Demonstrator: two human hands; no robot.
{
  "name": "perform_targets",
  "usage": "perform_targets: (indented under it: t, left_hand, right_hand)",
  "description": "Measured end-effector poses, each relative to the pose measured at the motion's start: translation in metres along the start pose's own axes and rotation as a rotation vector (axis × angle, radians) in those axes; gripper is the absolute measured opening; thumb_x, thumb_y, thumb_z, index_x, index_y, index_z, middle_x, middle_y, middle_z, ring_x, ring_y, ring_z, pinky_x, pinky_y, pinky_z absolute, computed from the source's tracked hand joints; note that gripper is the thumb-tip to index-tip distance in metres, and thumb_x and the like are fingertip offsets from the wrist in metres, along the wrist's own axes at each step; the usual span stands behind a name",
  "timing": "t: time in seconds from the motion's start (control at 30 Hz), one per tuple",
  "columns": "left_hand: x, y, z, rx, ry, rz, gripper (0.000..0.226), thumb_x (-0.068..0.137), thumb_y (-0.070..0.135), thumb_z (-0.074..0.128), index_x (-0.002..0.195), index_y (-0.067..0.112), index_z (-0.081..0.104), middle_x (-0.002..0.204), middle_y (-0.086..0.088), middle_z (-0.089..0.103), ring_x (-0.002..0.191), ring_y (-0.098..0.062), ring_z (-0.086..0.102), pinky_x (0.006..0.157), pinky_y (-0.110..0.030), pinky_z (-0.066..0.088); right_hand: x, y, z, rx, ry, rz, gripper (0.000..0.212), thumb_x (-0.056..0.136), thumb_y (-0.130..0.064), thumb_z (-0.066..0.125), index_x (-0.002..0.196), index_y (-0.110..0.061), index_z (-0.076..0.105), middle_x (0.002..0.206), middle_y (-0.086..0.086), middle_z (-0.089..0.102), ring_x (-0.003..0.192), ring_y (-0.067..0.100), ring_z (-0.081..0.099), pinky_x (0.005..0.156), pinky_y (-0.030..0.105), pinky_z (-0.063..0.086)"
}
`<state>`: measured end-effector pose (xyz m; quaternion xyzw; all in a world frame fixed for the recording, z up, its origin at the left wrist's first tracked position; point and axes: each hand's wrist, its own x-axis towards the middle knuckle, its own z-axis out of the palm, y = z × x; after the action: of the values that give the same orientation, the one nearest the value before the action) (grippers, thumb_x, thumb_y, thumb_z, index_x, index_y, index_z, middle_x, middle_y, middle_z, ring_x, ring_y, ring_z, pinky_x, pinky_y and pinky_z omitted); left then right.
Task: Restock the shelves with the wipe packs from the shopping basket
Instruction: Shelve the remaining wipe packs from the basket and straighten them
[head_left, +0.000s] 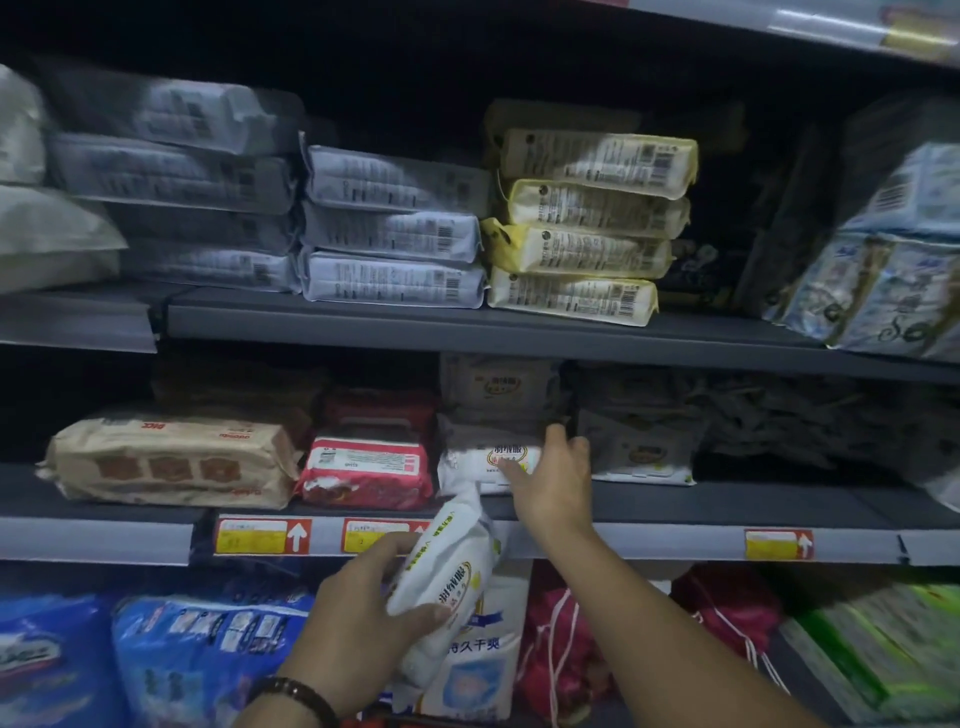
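The white wipe pack (447, 577) is not yet on a shelf. It stands tilted, upper end leaning toward the shelf lip, clamped in the left hand (358, 618), with the thumb across its printed face and the fingers curled round its far edge. Just above that grip and slightly to its right, a matching shelved wipe pack (478, 465) sits at the front of the middle shelf (727, 506). The right hand (558, 483) lies against it with fingers laid fairly straight over its face and thumb raised near its top edge, so it seems to be pressing or squaring the pack, not clutching it. More packs of the same print stand behind that one (498, 384) and beyond the right hand (641, 449), so this slot looks partly filled already. As a judgement, the work is somewhere in the middle: at least one pack is seated, one is waiting to go in on top of or beside it, and how many remain cannot be told, because the shopping basket is not clearly in view. Left of the right hand's grip lie a red pack (366, 470) and a tan pack (171, 460), and yellow price tags (262, 535) run along the shelf edge just above the left hand. Farther up, yellow-edged packs (587, 223) are stacked flat on the upper shelf.
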<state>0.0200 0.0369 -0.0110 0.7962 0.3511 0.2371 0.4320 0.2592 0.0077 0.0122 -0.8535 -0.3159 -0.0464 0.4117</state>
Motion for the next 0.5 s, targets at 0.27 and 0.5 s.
perform_targets:
  t: [0.27, 0.5]
  left_hand:
    - [0.029, 0.049, -0.004, 0.144, 0.006, 0.219, 0.040, 0.083, 0.021, 0.085, 0.109, 0.047, 0.070, 0.108, 0.026, 0.073, 0.105, 0.009, 0.065, 0.079, -0.008, 0.049]
    - [0.096, 0.100, -0.005, 0.258, -0.060, 0.322, 0.036, 0.082, 0.023, 0.087, 0.102, 0.048, 0.071, 0.108, 0.021, 0.075, 0.102, 0.000, 0.069, 0.088, -0.029, 0.058]
  right_hand:
    - [-0.029, 0.058, -0.061, 0.693, -0.385, -0.187, 0.027, 0.090, -0.049, 0.072, 0.110, -0.030, 0.074, 0.107, 0.003, 0.077, 0.100, 0.014, 0.072, 0.084, 0.031, 0.055]
    - [0.009, 0.067, -0.065, 0.467, -0.226, -0.217, 0.025, 0.090, -0.032, 0.083, 0.106, -0.027, 0.065, 0.100, -0.007, 0.077, 0.086, 0.009, 0.071, 0.076, 0.031, 0.058]
